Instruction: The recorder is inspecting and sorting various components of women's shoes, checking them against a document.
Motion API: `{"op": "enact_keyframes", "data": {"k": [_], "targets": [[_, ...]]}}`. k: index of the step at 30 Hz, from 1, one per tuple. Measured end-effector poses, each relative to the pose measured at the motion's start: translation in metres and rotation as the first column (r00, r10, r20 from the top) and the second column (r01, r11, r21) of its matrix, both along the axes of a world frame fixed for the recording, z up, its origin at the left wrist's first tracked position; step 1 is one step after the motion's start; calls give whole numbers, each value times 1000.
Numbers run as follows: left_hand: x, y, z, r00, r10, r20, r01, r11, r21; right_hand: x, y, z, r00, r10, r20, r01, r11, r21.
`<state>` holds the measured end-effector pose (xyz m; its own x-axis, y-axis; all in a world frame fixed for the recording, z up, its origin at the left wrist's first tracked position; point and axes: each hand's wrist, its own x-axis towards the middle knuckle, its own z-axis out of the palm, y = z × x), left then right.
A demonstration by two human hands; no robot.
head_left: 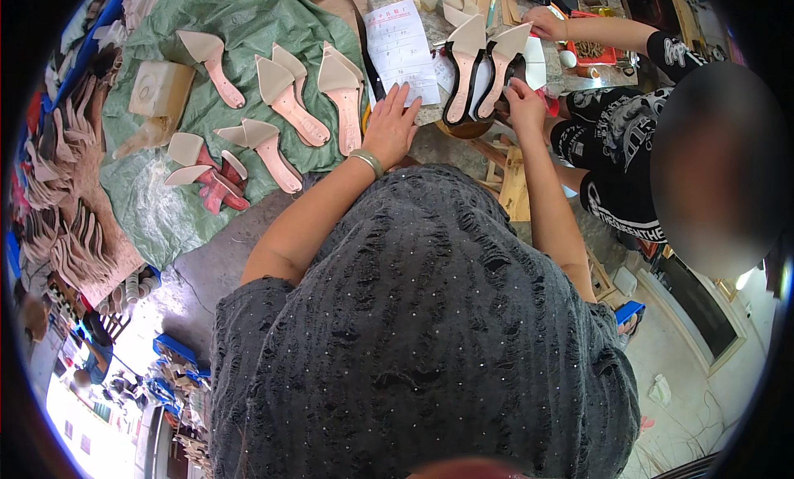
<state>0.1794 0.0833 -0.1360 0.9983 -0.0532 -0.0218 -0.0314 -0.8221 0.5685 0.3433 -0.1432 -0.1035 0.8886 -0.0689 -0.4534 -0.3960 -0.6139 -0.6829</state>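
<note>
My left hand point(390, 130) lies with fingers stretched out, its fingertips on the lower edge of a white sheet of paper point(403, 45) with writing. A bracelet is on that wrist. My right hand point(527, 111) has its fingers closed at the side of a shoe point(495, 78) with a beige pointed toe, pink insole and black edging; its heel side is partly hidden by the fingers. Just left of it sits a matching black-edged shoe point(461, 78). Several unedged beige-and-pink shoes, such as one near the paper point(349, 119), lie to the left.
A green plastic sheet point(240, 24) covers the left work surface, with a whitish block-shaped container point(161, 89) and red-soled pieces point(217, 185) on it. At right, another person's hand point(544, 23) reaches beside the shoe toe, near a red tray point(591, 49). A wooden stool point(514, 185) stands below.
</note>
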Motion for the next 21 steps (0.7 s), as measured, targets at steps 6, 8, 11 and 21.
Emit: {"op": "enact_keyframes", "data": {"k": [6,8,11,21], "targets": [[-11,10,-1,989,146,2,-141,964,-226,-24,89,15,867,498,29,-486,856,-178],[-12,12,0,985,174,-20,-172,943,-283,-23,104,-3,861,507,-27,-499,836,-229],[-17,16,-10,938,318,-140,-345,801,-490,-15,108,-19,834,546,-80,-552,826,-113],[11,15,3,653,38,-756,-717,-291,-634,-10,62,13,891,270,-364,-74,879,472]]}}
